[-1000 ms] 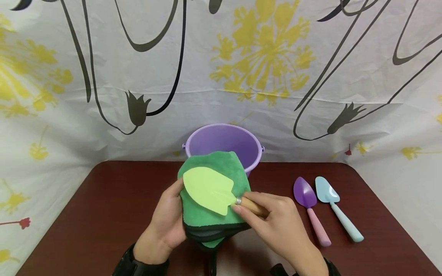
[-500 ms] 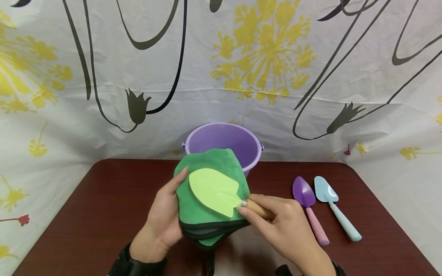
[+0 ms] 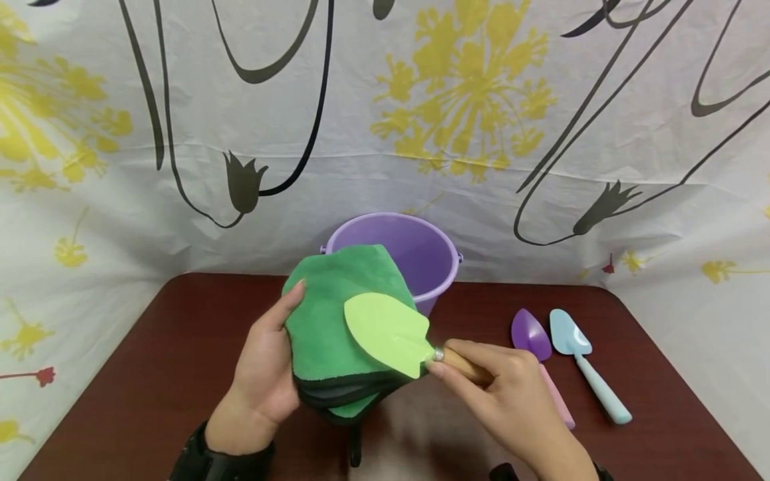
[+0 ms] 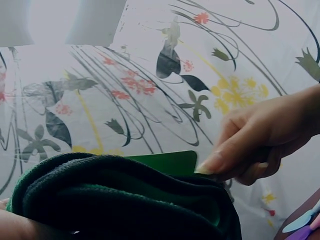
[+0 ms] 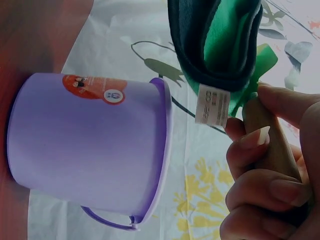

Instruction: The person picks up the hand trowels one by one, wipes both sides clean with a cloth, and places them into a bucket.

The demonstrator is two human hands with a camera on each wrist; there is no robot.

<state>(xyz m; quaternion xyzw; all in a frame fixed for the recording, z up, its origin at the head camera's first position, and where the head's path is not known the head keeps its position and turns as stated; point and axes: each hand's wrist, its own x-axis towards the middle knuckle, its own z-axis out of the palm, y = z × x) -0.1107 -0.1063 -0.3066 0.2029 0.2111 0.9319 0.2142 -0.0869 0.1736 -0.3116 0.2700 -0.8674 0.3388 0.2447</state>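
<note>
Our right hand [image 3: 505,387] curls firmly round the lime trowel [image 3: 385,327], blade overlapping the green cloth [image 3: 325,321] at ten o'clock; our left hand [image 3: 265,374] grips that, most fingers hidden. Beyond, towards one, cloth blocks part of the purple bucket [image 5: 95,150]; our knuckles half-cover the purple trowel [image 3: 531,336], blue trowel [image 3: 570,333] at two. The white tag [image 5: 212,105] we can't read.

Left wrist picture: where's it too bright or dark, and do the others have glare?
Left wrist: white glare at upper left, the green fabric item mostly dark; head: glint on the light blue trowel, pale sheen on the table at bottom centre; right wrist: no strong glare on the purple bucket.
</note>
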